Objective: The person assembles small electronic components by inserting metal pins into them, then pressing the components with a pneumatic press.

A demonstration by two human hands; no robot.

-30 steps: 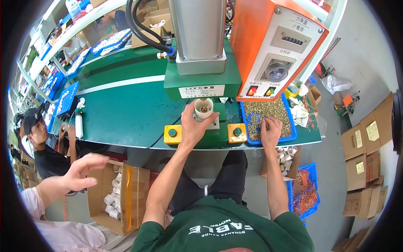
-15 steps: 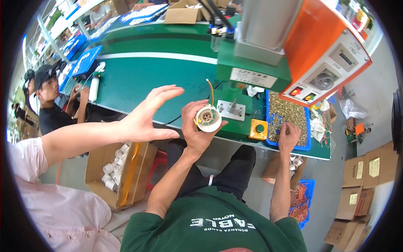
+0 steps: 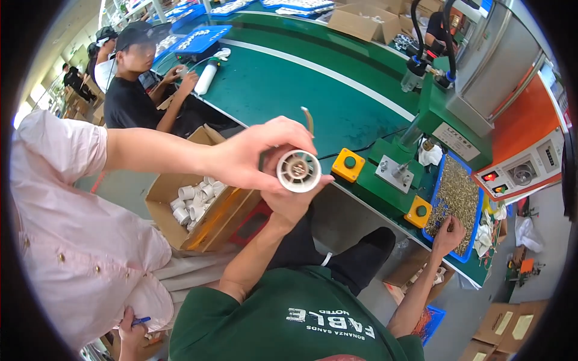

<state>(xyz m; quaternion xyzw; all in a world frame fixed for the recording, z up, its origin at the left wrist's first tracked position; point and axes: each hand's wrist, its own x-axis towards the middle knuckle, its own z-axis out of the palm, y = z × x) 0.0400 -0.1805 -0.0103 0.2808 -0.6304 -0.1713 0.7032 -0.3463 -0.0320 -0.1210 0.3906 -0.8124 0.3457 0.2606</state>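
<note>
My left hand (image 3: 291,208) is closed around a white round plastic housing (image 3: 299,171) with ribs inside and a metal piece at its centre. A thin wire stands up behind the housing. From the left, a co-worker's hand (image 3: 256,153) in a pale pink sleeve also reaches around the housing. My right hand (image 3: 450,236) rests in a blue tray (image 3: 476,225) at the right, over many small brass-coloured parts (image 3: 456,189). Its fingers are pinched together; anything between them is too small to make out.
A green press (image 3: 391,174) with yellow button boxes (image 3: 348,165) stands between my hands, beside an orange control box (image 3: 530,147). A carton (image 3: 165,207) of white plastic pieces sits below left. Another person (image 3: 135,90) sits at the green bench's far left.
The co-worker's hand has moved right onto the housing in my left hand. My view has turned, shifting bench and press rightward. My right hand stays at the tray.
</note>
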